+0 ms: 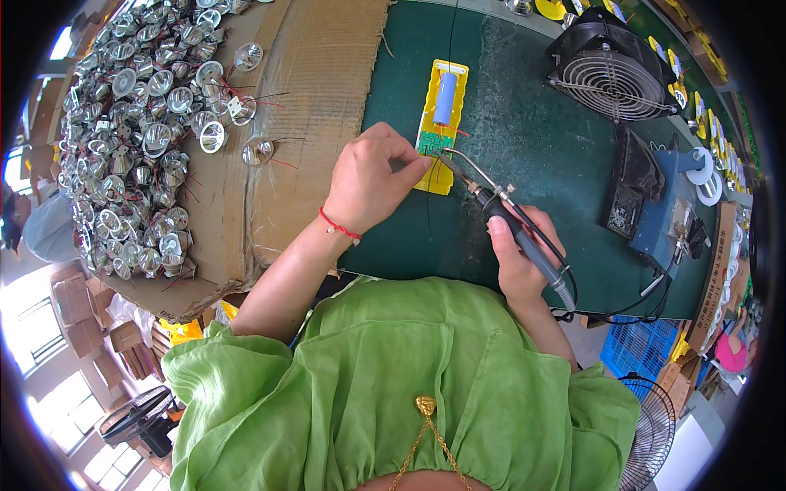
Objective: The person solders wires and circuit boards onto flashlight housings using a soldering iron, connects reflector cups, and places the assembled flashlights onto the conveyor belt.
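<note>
In my right hand (521,255) is a soldering iron (524,236), its thin metal feed tube and tip angled up-left to a small green circuit board (434,144). My left hand (374,173) is closed in a pinch beside the board, around what looks like a thin wire, too fine to be sure of. The board sits in a long yellow plastic housing (442,182) lying on the green mat. A blue cylindrical battery cell (446,98) lies in the housing's far half, with red and dark wires near the board.
Many silver reflector cups (155,135) with wires pile up at the left on cardboard (315,74). A black fan with a wire grille (610,82) stands at the far right. Closer on the right is a blue stand with solder reels (667,196). Yellow housings line the right edge.
</note>
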Demonstrator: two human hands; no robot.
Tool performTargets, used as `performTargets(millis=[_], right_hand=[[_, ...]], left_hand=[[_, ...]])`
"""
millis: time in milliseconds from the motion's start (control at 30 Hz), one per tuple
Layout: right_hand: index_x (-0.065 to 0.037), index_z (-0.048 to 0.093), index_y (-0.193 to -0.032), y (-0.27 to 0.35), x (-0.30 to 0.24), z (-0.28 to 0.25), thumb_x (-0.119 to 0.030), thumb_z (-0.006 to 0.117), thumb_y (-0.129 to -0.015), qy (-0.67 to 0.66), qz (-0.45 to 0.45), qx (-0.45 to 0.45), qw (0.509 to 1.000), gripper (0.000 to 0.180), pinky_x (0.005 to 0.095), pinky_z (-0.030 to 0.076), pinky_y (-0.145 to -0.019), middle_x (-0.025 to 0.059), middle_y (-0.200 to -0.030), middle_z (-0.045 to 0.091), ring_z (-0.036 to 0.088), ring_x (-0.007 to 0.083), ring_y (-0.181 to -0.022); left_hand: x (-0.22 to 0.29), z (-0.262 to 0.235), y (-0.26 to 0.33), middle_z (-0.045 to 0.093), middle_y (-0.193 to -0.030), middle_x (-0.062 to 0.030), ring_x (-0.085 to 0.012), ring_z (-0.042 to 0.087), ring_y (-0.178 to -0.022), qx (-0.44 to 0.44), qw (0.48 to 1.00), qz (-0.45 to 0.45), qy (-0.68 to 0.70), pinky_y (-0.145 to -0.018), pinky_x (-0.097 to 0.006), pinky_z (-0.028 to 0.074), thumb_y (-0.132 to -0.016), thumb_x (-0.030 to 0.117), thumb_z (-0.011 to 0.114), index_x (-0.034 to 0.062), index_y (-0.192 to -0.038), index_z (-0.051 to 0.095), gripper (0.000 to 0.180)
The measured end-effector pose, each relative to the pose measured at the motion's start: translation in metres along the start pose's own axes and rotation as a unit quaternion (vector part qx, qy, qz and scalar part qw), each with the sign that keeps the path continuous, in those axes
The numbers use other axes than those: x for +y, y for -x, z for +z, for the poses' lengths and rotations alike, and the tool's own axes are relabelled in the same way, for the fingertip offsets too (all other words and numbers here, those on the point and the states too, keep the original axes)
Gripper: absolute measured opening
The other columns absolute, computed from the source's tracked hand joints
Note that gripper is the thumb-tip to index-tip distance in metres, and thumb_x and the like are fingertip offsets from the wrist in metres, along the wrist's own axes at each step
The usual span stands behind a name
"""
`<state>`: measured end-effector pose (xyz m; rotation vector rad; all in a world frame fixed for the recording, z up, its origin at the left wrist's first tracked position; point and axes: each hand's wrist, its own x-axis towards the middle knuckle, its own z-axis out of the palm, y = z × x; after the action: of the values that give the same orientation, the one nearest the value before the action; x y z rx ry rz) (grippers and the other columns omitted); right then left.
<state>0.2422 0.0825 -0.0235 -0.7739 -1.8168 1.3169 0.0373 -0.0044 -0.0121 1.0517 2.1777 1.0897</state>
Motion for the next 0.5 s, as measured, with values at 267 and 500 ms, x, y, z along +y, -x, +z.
performTargets(millis=[267, 500], right_hand=[[0.003, 0.064, -0.098, 0.006, 0.007, -0.002, -0.006, 0.074, -0.081, -0.052, 0.038, 0.052, 0.997, 0.021, 0.0194, 0.045, -0.058, 0.0048, -0.079, 0.064, 0.057, 0.0065, -0.065], [0.005, 0.059, -0.105, 0.006, 0.017, -0.011, -0.004, 0.07, -0.084, -0.073, 0.025, 0.072, 0.994, 0.025, 0.0214, 0.047, -0.06, 0.0109, -0.083, 0.064, 0.06, 0.0111, -0.068]], left_hand=[[0.001, 0.0, -0.003, 0.061, -0.08, -0.0112, -0.0229, 0.064, -0.068, -0.005, 1.0, -0.003, 0.007, -0.062, -0.034, 0.049, -0.078, 0.019, 0.074, 0.0001, -0.075, 0.07, 0.019], [-0.003, 0.002, -0.003, 0.056, -0.079, -0.0035, -0.0088, 0.056, -0.061, -0.03, 0.999, -0.03, 0.023, -0.056, -0.022, 0.045, -0.083, 0.014, 0.072, -0.0032, -0.076, 0.066, 0.02]])
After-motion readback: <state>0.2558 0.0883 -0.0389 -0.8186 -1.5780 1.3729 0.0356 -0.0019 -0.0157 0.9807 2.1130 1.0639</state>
